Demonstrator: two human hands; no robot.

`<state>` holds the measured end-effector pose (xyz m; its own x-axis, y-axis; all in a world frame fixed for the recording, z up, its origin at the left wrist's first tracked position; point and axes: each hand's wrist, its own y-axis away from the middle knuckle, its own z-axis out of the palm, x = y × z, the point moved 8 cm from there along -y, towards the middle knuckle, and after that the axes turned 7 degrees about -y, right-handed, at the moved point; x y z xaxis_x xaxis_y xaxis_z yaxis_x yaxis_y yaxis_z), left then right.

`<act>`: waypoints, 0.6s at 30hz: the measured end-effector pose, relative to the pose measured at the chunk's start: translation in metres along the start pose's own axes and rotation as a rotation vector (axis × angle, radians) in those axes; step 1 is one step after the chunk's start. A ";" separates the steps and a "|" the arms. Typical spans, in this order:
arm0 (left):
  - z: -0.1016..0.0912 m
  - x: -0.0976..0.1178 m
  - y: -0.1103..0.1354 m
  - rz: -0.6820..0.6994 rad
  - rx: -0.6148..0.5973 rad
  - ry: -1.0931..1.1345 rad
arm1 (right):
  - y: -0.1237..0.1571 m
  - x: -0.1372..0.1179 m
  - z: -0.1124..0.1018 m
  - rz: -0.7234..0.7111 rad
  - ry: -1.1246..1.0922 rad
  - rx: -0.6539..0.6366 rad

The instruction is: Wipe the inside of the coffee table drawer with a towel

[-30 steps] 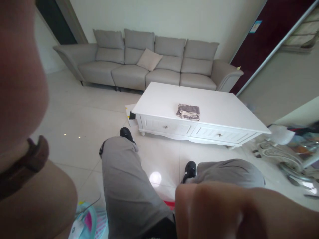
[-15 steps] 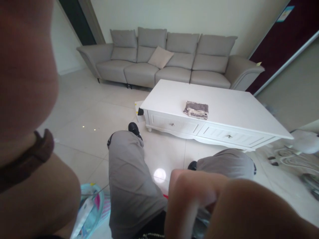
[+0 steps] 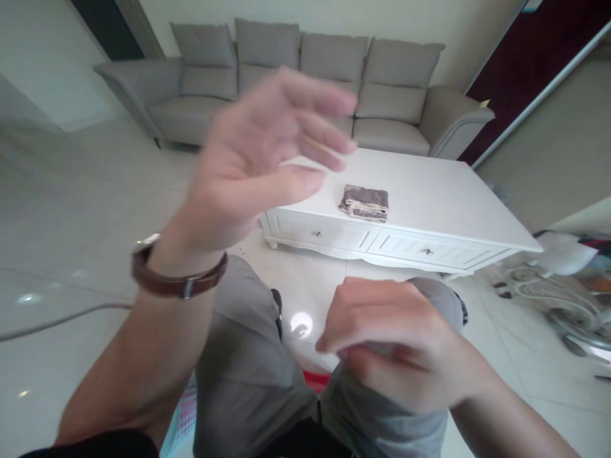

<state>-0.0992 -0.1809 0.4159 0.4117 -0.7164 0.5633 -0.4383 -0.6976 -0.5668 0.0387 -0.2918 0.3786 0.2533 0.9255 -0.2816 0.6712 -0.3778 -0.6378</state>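
Note:
My left hand [image 3: 272, 146] is raised in mid-air, blurred, with its fingers apart and nothing in it. A brown strap [image 3: 176, 280] circles that wrist. Lower down, my right hand [image 3: 386, 337] hovers over my lap with its fingers curled in; no object shows in it. Beyond both hands a folded grey-brown towel [image 3: 365, 202] lies near the front edge of the white coffee table [image 3: 439, 191]. Neither hand touches the towel or the table.
A grey sofa [image 3: 391, 102] runs along the wall behind the table. At lower left stands a blue and pink plastic basket [image 3: 184, 413], partly hidden. Something red [image 3: 316, 381] shows between my knees. Coiled hoses [image 3: 548, 292] lie on the floor at right.
My left hand has swung from close beside the camera at the left into the middle of the view. My right hand is farther from the camera and more visible. The view has shifted.

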 end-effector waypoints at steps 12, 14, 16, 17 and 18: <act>0.266 -0.278 0.003 -0.614 -0.900 -0.576 | 0.037 0.327 0.022 0.811 0.133 0.005; 0.283 -0.311 0.021 -0.639 -0.917 -0.548 | 0.049 0.338 0.032 0.852 0.132 -0.049; 0.295 -0.338 0.037 -0.661 -0.900 -0.520 | 0.056 0.344 0.035 0.884 0.102 -0.043; 0.300 -0.350 0.043 -0.676 -0.877 -0.514 | 0.058 0.349 0.032 0.908 0.095 -0.006; 0.304 -0.361 0.047 -0.694 -0.849 -0.512 | 0.061 0.354 0.026 0.939 0.095 0.045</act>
<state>-0.0256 0.0406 0.0026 0.9518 -0.2490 0.1788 -0.3040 -0.8424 0.4449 0.1511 0.0120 0.2210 0.7339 0.2398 -0.6356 0.1370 -0.9686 -0.2073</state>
